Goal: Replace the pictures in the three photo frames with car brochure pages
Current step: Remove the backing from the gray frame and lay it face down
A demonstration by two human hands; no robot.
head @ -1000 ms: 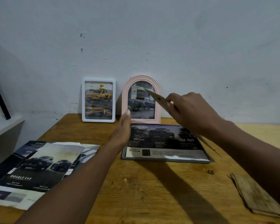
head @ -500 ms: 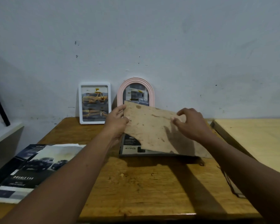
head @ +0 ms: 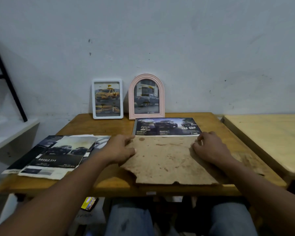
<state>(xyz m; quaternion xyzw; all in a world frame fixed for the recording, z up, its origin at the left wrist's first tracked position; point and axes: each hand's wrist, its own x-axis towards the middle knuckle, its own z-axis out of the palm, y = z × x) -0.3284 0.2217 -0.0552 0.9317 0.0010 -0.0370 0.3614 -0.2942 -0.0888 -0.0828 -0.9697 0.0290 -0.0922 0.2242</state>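
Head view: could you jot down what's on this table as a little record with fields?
table: brown wooden table
upright at wall: white rectangular photo frame; pink arched photo frame
lying flat: grey landscape frame with car brochure page
in front: worn brown backing board
left hand: on board's left edge
right hand: on board's right edge
left side: loose car brochure pages

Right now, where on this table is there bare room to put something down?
Bare wood lies right of the grey frame, toward the table edge, and between the brochure pages and the white frame. The middle is crowded: both hands press the backing board.
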